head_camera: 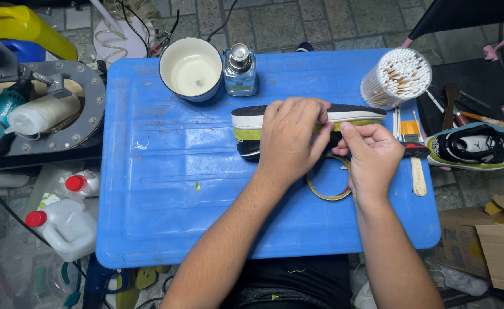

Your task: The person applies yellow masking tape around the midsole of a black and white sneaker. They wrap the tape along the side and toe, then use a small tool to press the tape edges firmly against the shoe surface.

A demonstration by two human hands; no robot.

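Fingers of the left hand lie curled over the side of a sneaker, pressing on the strip of yellowish-green tape that runs along its white midsole. That hand covers the middle of the shoe, so only the heel end at the left and the toe end at the right show past it. Beside it, the right hand has thumb and forefinger pinched together at the sneaker's lower edge, close against the left fingertips; they seem to nip the tape's free end, though the grip itself is mostly hidden.

The sneaker lies on its side, toe to the right, on a blue plastic lid that serves as a work surface, in its upper middle part. Just below the right hand, a roll of tape lies flat on the lid, partly covered by the wrist.

At the lid's far edge stand a white enamel mug and, just beside it, a clear glass bottle with a metal cap. In the far right corner sits a round tub of cotton swabs. A small paintbrush with a black ferrule and pale wooden handle lies near the right edge. Off the lid to the right rests a second sneaker, opening upward.
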